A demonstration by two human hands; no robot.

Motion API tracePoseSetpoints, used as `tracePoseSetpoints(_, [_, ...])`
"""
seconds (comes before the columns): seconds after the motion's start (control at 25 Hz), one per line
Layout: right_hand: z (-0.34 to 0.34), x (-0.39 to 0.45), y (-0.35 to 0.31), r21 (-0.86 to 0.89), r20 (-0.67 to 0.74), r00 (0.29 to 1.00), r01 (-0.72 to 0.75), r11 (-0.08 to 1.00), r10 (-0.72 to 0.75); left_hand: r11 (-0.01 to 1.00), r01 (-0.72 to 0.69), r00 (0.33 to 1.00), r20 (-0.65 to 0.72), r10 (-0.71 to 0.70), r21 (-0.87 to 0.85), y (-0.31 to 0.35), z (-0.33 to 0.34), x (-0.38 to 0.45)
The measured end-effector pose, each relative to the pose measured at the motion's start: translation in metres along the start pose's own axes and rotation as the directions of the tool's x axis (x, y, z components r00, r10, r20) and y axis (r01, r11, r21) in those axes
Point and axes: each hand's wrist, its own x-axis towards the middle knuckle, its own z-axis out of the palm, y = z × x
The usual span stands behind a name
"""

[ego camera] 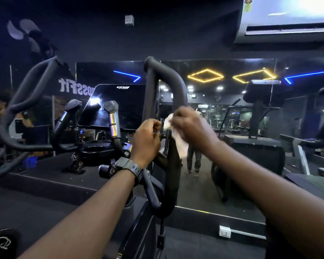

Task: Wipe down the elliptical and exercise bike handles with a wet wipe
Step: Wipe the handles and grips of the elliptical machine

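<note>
The elliptical's right moving handle [177, 83], a black padded loop, rises in the middle of the view. My right hand [192, 126] grips a white wet wipe [179, 142] and holds it against the loop's right bar, with the wipe's tail hanging down. My left hand [146, 141], wearing a grey watch, is just left of that bar with its fingers curled; I see nothing held in them. The left moving handle [26, 86] curves up at the far left. Two short fixed grips [111, 116] with metal sensor bands stand in front of the dark console [123, 103].
A wall mirror [223, 128] directly behind the machine reflects the gym, other machines and a person's legs. An air conditioner [288, 21] hangs at the top right. A round cup holder [94, 149] sits below the console. A raised black platform edge runs under the mirror.
</note>
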Motion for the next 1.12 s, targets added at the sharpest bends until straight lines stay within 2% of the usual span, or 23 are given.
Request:
tracePoseSetpoints(0.08, [0.013, -0.047, -0.031, 0.025, 0.185, 0.953, 0.241, 0.970, -0.242, 1.000, -0.020, 1.000, 0.012, 0.020, 0.019, -0.003, 0.000, -0.002])
tracePoseSetpoints(0.12, [0.011, -0.049, -0.029, 0.041, 0.246, 0.914, 0.323, 0.946, -0.323, 0.999, -0.036, 0.999, 0.021, 0.035, 0.031, -0.005, 0.000, -0.002])
tracePoseSetpoints(0.16, [0.006, -0.036, -0.021, 0.027, 0.290, 0.896, 0.342, 0.939, -0.335, 0.998, -0.051, 0.998, 0.025, 0.050, 0.036, -0.006, 0.001, -0.003])
tracePoseSetpoints(0.2, [-0.002, -0.012, -0.010, -0.017, 0.261, 0.927, 0.282, 0.959, -0.268, 0.997, -0.062, 0.998, 0.027, 0.061, 0.036, -0.006, 0.002, -0.003])
tracePoseSetpoints(0.24, [-0.009, 0.010, 0.003, -0.067, 0.134, 0.974, 0.192, 0.979, -0.182, 0.997, -0.068, 0.997, 0.030, 0.067, 0.034, -0.005, 0.002, -0.003])
tracePoseSetpoints(0.28, [-0.014, 0.020, 0.007, -0.086, 0.073, 0.994, 0.085, 0.993, -0.079, 0.997, -0.068, 0.997, 0.034, 0.067, 0.032, -0.004, 0.002, -0.004])
tracePoseSetpoints(0.32, [-0.012, 0.015, 0.005, -0.088, 0.071, 0.997, 0.030, 0.996, -0.024, 0.998, -0.060, 0.997, 0.039, 0.059, 0.028, -0.002, 0.002, -0.004])
tracePoseSetpoints(0.36, [-0.005, -0.004, -0.007, -0.067, 0.127, 0.991, 0.054, 0.996, -0.045, 0.999, -0.047, 0.998, 0.046, 0.046, 0.026, -0.002, 0.003, -0.003])
tracePoseSetpoints(0.44, [0.007, -0.052, -0.043, -0.035, 0.307, 0.907, 0.312, 0.949, -0.287, 0.998, -0.041, 0.997, 0.063, 0.039, 0.036, -0.004, 0.002, -0.005])
tracePoseSetpoints(0.52, [-0.003, -0.042, -0.032, -0.020, 0.405, 0.832, 0.423, 0.906, -0.380, 0.997, -0.056, 0.993, 0.106, 0.051, 0.044, -0.006, -0.001, -0.005])
tracePoseSetpoints(0.56, [-0.011, -0.015, -0.018, -0.077, 0.377, 0.867, 0.381, 0.921, -0.327, 0.997, -0.065, 0.990, 0.130, 0.058, 0.049, -0.007, -0.002, -0.005])
tracePoseSetpoints(0.6, [-0.017, 0.010, -0.006, -0.143, 0.245, 0.936, 0.294, 0.945, -0.254, 0.995, -0.076, 0.987, 0.148, 0.067, 0.059, -0.007, -0.002, -0.006])
tracePoseSetpoints(0.64, [-0.020, 0.021, -0.002, -0.176, 0.191, 0.974, 0.153, 0.972, -0.119, 0.995, -0.080, 0.986, 0.155, 0.069, 0.065, -0.005, -0.003, -0.006])
tracePoseSetpoints(0.68, [-0.014, 0.018, -0.002, -0.183, 0.184, 0.982, 0.067, 0.981, -0.033, 0.995, -0.075, 0.985, 0.158, 0.064, 0.064, -0.004, -0.003, -0.007])
tracePoseSetpoints(0.72, [-0.007, 0.002, -0.013, -0.165, 0.218, 0.975, 0.082, 0.983, -0.045, 0.996, -0.063, 0.986, 0.159, 0.053, 0.057, -0.002, -0.003, -0.006])
tracePoseSetpoints(0.8, [0.006, -0.036, -0.047, -0.058, 0.438, 0.862, 0.311, 0.949, -0.256, 0.998, -0.042, 0.986, 0.163, 0.035, 0.041, -0.001, -0.004, -0.007])
tracePoseSetpoints(0.84, [0.002, -0.037, -0.041, -0.048, 0.473, 0.809, 0.419, 0.907, -0.349, 0.999, -0.044, 0.986, 0.164, 0.038, 0.032, 0.000, -0.004, -0.007])
tracePoseSetpoints(0.88, [-0.009, -0.022, -0.029, -0.079, 0.466, 0.808, 0.445, 0.892, -0.361, 0.999, -0.047, 0.985, 0.165, 0.043, 0.024, 0.001, -0.004, -0.007])
tracePoseSetpoints(0.92, [-0.019, 0.001, -0.013, -0.161, 0.388, 0.874, 0.378, 0.912, -0.293, 0.998, -0.057, 0.985, 0.165, 0.054, 0.012, 0.003, -0.003, -0.007])
tracePoseSetpoints(0.96, [-0.028, 0.022, 0.000, -0.234, 0.234, 0.950, 0.260, 0.937, -0.205, 0.998, -0.065, 0.983, 0.171, 0.065, -0.003, 0.005, -0.002, -0.008])
tracePoseSetpoints(1.0, [-0.034, 0.028, 0.004, -0.240, 0.141, 0.985, 0.131, 0.962, -0.099, 0.997, -0.067, 0.981, 0.181, 0.070, -0.023, 0.007, 0.000, -0.009])
tracePoseSetpoints(1.04, [-0.031, 0.017, 0.002, -0.217, 0.098, 0.994, 0.069, 0.974, -0.048, 0.997, -0.059, 0.980, 0.187, 0.066, -0.040, 0.010, 0.001, -0.011])
tracePoseSetpoints(1.12, [-0.011, -0.039, -0.026, -0.119, 0.161, 0.979, 0.144, 0.982, -0.124, 0.998, -0.001, 0.979, 0.202, 0.013, -0.061, 0.011, 0.003, -0.015])
